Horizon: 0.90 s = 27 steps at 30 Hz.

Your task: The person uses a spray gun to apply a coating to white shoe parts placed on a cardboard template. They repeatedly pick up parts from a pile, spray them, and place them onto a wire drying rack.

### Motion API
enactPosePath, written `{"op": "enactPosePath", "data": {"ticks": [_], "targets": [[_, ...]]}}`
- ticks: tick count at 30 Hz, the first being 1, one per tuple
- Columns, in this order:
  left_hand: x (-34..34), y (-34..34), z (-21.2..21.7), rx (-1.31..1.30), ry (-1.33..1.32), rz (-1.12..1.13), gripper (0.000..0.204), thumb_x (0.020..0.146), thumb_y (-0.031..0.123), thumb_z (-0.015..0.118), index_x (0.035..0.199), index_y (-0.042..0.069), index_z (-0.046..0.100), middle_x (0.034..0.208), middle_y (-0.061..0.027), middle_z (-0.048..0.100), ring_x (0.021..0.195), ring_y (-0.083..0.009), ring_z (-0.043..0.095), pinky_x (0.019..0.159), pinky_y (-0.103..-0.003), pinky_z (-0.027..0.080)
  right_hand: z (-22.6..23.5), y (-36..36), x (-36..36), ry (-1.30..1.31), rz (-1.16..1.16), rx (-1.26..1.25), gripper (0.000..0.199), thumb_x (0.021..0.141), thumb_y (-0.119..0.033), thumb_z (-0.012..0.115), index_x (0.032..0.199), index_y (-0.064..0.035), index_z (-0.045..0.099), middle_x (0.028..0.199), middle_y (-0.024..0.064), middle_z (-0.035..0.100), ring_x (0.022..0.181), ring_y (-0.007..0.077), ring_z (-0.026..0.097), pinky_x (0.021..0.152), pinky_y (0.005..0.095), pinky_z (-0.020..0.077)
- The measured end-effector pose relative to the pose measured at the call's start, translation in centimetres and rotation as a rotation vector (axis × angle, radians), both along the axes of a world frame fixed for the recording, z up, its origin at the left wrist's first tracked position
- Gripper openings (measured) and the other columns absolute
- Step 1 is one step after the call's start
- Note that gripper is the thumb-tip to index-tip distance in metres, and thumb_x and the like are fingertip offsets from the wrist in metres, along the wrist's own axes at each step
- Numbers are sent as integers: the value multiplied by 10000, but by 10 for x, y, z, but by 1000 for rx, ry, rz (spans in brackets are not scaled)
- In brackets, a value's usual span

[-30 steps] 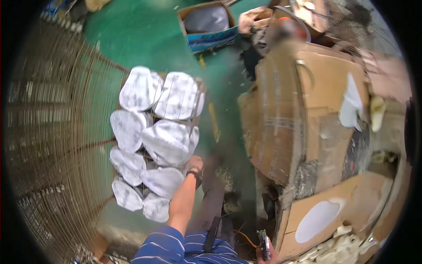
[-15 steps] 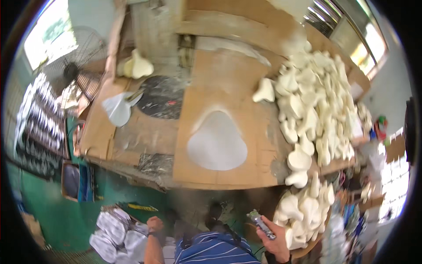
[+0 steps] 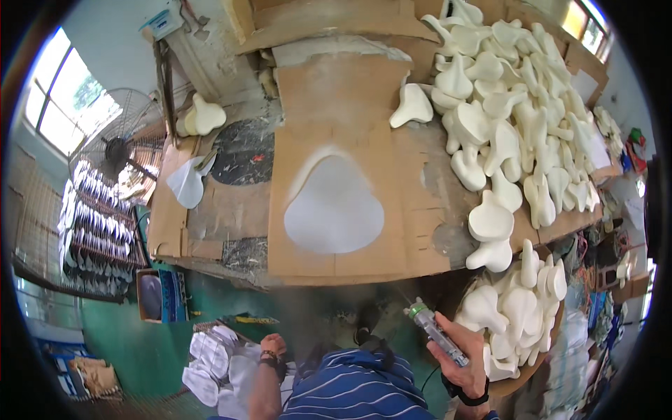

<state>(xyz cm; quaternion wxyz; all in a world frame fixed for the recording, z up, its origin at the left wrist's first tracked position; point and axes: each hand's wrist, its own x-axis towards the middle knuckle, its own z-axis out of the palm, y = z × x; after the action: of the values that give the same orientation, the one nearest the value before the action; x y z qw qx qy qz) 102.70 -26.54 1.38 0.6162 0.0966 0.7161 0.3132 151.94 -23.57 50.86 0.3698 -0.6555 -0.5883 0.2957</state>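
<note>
My right hand [image 3: 465, 350] is wrapped round a grey metal spray gun [image 3: 439, 334] with a green ring near its tip, held low in front of the table's edge. Curled into a fist, my left hand [image 3: 274, 344] hangs by a stack of white saddle-shaped covers [image 3: 208, 360]; nothing shows in it. On the cardboard-topped table [image 3: 413, 255] before me lies a flat grey-white saddle-shaped sheet [image 3: 334, 210], with a pale sprayed halo round its upper edge. Another white sheet [image 3: 187, 183] lies at the table's left, a brush-like handle resting by it.
Cream saddle-shaped foam pieces [image 3: 521, 133] are heaped on the table's right side. More fill a round container [image 3: 514, 315] beside my right hand. A wire-guarded fan [image 3: 115, 150], a rack of white pieces [image 3: 98, 231] and an open box [image 3: 162, 295] stand left.
The view has shifted, so the table and heaps sit differently. My right hand still grips the spray gun, and my left hand stays by the stacked covers. The sheet on the cardboard lies unchanged.
</note>
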Motion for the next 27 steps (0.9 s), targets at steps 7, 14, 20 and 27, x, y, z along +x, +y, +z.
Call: {"op": "enactPosePath", "data": {"ticks": [7,14,20,27], "targets": [[-20,-45,5,105,76,-322,188,796,219,628,946,108,653,841,-35,670,735,-274,656,640,-460,552,-5,23,19,46,175,-72,589,710,65,736,1277,-15,598,848,158,670,684,265,646,637,278,493],[-9,-28,-16,273,821,-1848,148,820,228,568,840,159,698,828,-6,678,881,-238,664,729,-458,541,2,19,24,2,252,-168,584,713,59,741,1275,-10,598,869,181,670,695,265,652,650,282,497],[-23,21,-39,34,-131,-376,209,832,181,562,990,104,674,856,-43,669,841,-265,659,714,-451,559,-2,2,36,43,59,-188,504,704,5,737,1196,35,636,856,174,695,686,224,657,659,284,492],[46,88,30,-118,103,-146,307,862,31,586,1169,14,597,961,-129,679,869,-282,679,747,-495,581,-14,-15,51,13,-182,-196,483,748,-23,752,1211,33,624,886,163,697,715,237,650,689,304,501]]}}
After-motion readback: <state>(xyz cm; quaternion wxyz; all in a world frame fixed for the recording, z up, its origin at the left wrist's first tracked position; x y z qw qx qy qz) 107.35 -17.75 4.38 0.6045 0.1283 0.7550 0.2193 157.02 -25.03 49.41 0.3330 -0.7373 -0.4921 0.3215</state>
